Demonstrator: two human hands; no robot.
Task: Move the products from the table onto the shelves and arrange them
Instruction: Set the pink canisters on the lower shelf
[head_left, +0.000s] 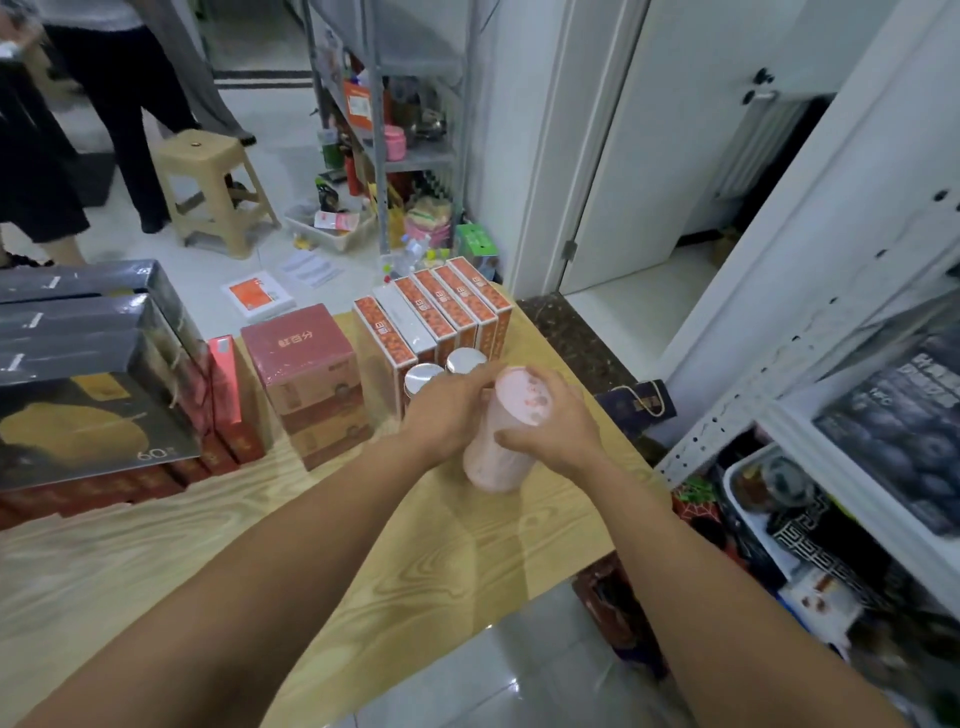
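The right hand's (550, 431) thumb and fingers wrap the pink jar (493, 452), and the left hand's (447, 410) fingers curl against its upper left side. The jar tilts at centre frame, above the wooden table (363, 561). Just behind stand two silver-lidded jars (423, 375), then a row of orange boxes (447, 306). White shelves (810, 415) fill the right edge.

pale pink canister (500, 436), light woodgrain table (426, 561), orange-dotted white boxes (457, 306), dark red carton (298, 345), silver lids (423, 375), beige stool (213, 192)
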